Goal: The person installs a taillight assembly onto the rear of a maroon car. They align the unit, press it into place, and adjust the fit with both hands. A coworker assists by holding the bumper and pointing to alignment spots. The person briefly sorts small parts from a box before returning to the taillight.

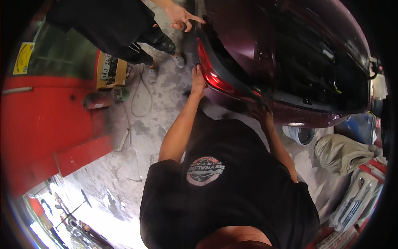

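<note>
A red tail light [215,81] with a dark surround sits at the rear corner of a dark purple car [244,29], beside a dark gap in the bodywork. My left hand [198,81] grips its outer edge, fingers closed against the red lens. At its inner end, by the trunk opening [306,79], my right hand [263,113] is closed around the dark tip; shadow hides part of those fingers. Another person's hand [180,17] reaches in from the top, one finger extended to the upper end of the light.
To the left stands a red vehicle [45,124]; a cardboard box [123,74] of parts and a looped cable [143,112] lie near it. The co-worker's feet are on the stained floor [161,120]. A bucket [299,135] and a beige cloth cover [342,153] are at right.
</note>
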A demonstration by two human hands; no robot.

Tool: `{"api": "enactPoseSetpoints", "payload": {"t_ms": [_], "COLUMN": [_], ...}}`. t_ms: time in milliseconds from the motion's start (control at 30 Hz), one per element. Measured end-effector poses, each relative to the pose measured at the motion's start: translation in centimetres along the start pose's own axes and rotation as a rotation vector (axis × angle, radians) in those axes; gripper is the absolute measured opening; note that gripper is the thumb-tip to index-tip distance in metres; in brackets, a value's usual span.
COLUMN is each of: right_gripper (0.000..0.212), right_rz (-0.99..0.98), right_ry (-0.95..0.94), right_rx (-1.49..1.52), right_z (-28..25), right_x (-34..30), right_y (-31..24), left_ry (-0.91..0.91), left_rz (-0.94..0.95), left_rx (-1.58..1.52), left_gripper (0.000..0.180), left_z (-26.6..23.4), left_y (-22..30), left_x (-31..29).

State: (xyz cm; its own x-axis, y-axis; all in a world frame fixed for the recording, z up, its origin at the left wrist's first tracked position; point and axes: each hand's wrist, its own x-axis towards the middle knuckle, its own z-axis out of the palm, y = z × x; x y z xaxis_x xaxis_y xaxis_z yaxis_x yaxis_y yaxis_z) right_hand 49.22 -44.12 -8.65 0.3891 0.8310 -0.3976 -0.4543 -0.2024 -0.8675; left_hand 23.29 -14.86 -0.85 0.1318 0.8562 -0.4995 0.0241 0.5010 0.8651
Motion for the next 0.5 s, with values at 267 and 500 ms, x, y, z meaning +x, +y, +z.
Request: {"api": "enactPoseSetpoints", "payload": {"t_ms": [267, 500], "right_gripper": [0.065, 0.069], "right_rz": [0.097, 0.087], "right_ry": [0.103, 0.1], "right_rx": [-0.029, 0.013], "right_z": [0.61, 0.28], "right_x": [0.35, 0.42], "right_y": [-0.86, -0.5], "left_ry": [-0.009, -0.078], "left_rz": [0.026, -0.015], "left_rx": [0.032, 0.017], "left_gripper": [0.058, 0.058], "left_z": [0.19, -0.21], "left_y": [0.03, 0.44], "left_x": [-0.1, -0.34]}}
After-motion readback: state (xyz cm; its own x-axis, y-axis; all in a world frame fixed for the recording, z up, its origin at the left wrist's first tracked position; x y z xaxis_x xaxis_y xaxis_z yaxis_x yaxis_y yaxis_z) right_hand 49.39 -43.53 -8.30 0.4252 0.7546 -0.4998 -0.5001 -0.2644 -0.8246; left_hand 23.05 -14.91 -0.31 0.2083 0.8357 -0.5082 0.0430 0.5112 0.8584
